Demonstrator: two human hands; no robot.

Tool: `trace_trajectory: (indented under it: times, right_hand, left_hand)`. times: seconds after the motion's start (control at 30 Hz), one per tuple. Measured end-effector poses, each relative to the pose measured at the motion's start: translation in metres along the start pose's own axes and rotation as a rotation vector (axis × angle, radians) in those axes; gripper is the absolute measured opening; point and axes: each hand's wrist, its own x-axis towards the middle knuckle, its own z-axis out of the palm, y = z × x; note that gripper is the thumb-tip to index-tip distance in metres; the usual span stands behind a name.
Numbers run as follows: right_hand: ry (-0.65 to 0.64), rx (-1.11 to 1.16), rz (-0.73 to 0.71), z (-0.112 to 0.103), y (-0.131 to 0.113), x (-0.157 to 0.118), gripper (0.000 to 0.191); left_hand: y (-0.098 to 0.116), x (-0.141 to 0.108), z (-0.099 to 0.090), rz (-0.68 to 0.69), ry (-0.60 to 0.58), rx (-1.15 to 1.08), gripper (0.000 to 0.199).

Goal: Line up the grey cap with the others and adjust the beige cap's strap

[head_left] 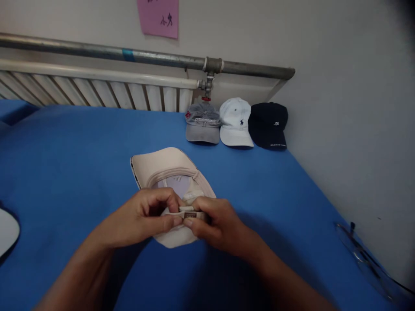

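Two bare forearms, yours, angle in from the near side, and they meet right at the middle! Your left hand (pixel 145 211) comes in from the left, wrist bent, thumb lying along the near side, index finger curled over; it's pinched on the back strap (pixel 189 215). Your right hand (pixel 218 220) mirrors it, fingers folded, thumb pressing beside the small brown label, gripping the same strap. The thumbs almost touch!

And there's the one beige baseball cap (pixel 165 162) between them, mid-scene, hollow side up, brim pointing far and left. Whether it rests on the blue cover (pixel 81 172), you can't tell from here.

Out wide: one white rounded object (pixel 7 233), cut off at the left edge, and one pair of thin-framed eyeglasses (pixel 361 255) at the near right, by the wall.

Farther back, three caps in a row, count them: grey cap (pixel 202 133) on the left, white cap (pixel 236 136) in the middle, black cap (pixel 267 125) on the right. Behind, one white radiator (pixel 90 91), one metal pipe (pixel 162 58), one red valve handle (pixel 206 99), and one pink note (pixel 160 19) up on the far wall.
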Motion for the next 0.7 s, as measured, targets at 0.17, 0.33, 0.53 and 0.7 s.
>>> trace_trajectory:
  times: [0.17,0.33,0.53,0.7]
  right_hand:
    - [-0.046,0.277,0.135,-0.004,-0.003,0.000,0.025]
    - [-0.075,0.429,0.190,-0.002,-0.002,0.000,0.026]
    - [-0.089,0.238,0.093,-0.004,-0.003,0.002,0.023]
    - [-0.033,0.025,-0.122,-0.015,-0.005,0.000,0.005]
  left_hand:
    - [0.000,-0.003,-0.009,0.102,0.110,0.327,0.026]
    - [0.001,-0.006,-0.015,0.181,0.163,0.733,0.039]
    - [0.011,-0.010,-0.023,0.109,0.009,0.659,0.014]
    - [0.004,-0.015,-0.041,0.171,-0.048,0.429,0.011]
